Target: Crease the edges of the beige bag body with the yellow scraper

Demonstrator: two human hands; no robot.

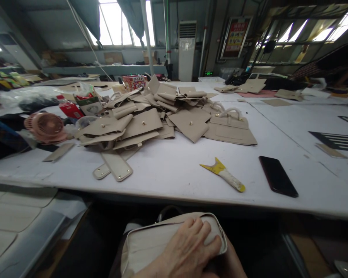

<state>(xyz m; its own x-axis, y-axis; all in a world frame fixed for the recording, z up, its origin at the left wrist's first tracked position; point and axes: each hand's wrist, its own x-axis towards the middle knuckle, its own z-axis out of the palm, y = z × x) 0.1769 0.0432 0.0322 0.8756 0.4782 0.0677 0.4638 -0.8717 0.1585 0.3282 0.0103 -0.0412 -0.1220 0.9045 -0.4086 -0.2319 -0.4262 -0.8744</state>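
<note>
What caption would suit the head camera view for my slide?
A hand on a pale bag, in front of a white table piled with beige bag pieces.

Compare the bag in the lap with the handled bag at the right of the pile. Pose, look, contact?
The lap bag looks boxy and filled out; the handled bag lies flatter on the table. The left hand rests on the lap bag; no hand touches the handled bag. The lap bag looks paler, the handled bag a deeper beige. Both are light-toned.
</note>
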